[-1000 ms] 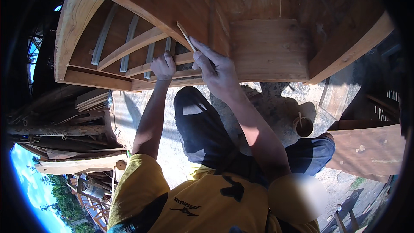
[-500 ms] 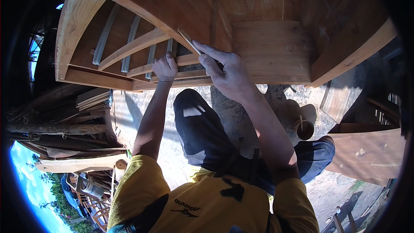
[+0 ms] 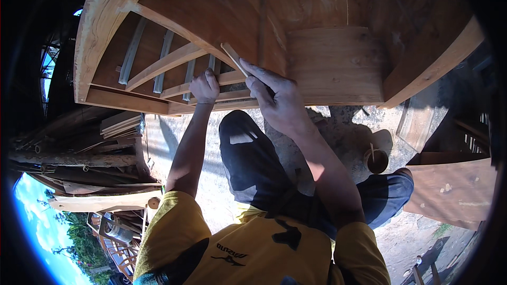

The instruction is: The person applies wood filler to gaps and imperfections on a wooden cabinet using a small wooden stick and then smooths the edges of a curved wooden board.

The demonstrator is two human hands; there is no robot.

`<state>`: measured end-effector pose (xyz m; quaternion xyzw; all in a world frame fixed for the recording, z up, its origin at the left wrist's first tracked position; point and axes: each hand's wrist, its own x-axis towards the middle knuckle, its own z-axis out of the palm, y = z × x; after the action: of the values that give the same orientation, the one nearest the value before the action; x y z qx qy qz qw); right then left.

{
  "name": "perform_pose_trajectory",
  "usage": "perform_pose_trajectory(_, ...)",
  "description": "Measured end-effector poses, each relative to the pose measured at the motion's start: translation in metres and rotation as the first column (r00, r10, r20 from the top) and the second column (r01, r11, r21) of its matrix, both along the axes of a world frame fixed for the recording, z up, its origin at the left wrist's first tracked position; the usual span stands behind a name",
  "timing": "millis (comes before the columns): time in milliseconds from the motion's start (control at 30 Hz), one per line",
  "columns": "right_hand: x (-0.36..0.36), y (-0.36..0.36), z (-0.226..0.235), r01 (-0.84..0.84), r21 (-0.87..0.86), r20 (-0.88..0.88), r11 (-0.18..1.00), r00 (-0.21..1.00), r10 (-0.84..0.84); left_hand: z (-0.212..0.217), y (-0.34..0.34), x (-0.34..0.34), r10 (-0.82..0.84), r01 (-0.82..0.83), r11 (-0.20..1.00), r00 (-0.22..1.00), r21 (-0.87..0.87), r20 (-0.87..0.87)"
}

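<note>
My right hand (image 3: 275, 91) grips a thin pale wooden stick (image 3: 231, 56), its index finger stretched along it. The stick's far end points up and left, close to the front edge of a brown wooden panel (image 3: 206, 16); whether it touches cannot be told. To the left, my left hand (image 3: 205, 87) is closed round a wooden rail (image 3: 230, 77) of the large wooden furniture piece. Slanting wooden bars (image 3: 166, 67) and greyish strips (image 3: 132, 51) show in the open frame beside that hand.
A broad curved wooden side (image 3: 95, 26) bounds the piece on the left. On the ground at right stand a small round pot (image 3: 377, 161) with a stick in it and a wooden panel (image 3: 451, 190). Stacked boards and poles (image 3: 79, 159) lie at left. My bent knee (image 3: 243, 137) is below my hands.
The whole view has shifted slightly. My right hand and the stick have come a little nearer to me along the panel edge. My left hand keeps its place on the rail.
</note>
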<state>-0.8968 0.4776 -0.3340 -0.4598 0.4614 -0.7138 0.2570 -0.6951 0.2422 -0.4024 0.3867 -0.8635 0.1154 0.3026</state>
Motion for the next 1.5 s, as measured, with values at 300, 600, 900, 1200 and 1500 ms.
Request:
perform_pose_trajectory(300, -0.027, 0.003, 0.017, -0.178, 0.124, -0.038, 0.976, 0.982, 0.184, 0.004, -0.001, 0.01, 0.021, -0.021, 1.0, 0.999, 0.003, 0.032)
perform_pose_trajectory(600, -0.002, 0.002, 0.007, 0.199, 0.059, -0.285, 0.978, 0.943, -0.174, 0.005, 0.004, 0.001, 0.014, -0.014, 1.0, 0.999, -0.006, 0.05)
perform_pose_trajectory(900, -0.006, -0.016, 0.001, 0.007, -0.074, -0.008, 0.997, 1.0, -0.008, 0.006, 0.005, -0.003, 0.022, -0.02, 0.999, 0.999, -0.034, 0.043)
perform_pose_trajectory(1200, -0.021, -0.013, 0.01, -0.147, -0.014, 0.035, 0.989, 0.988, 0.148, 0.004, 0.002, 0.003, 0.002, -0.001, 1.0, 1.0, -0.018, 0.029)
perform_pose_trajectory(1500, -0.02, -0.009, -0.003, -0.046, -0.085, -0.088, 0.995, 0.995, 0.038, 0.001, -0.001, 0.006, 0.006, -0.006, 1.0, 1.0, -0.01, 0.028)
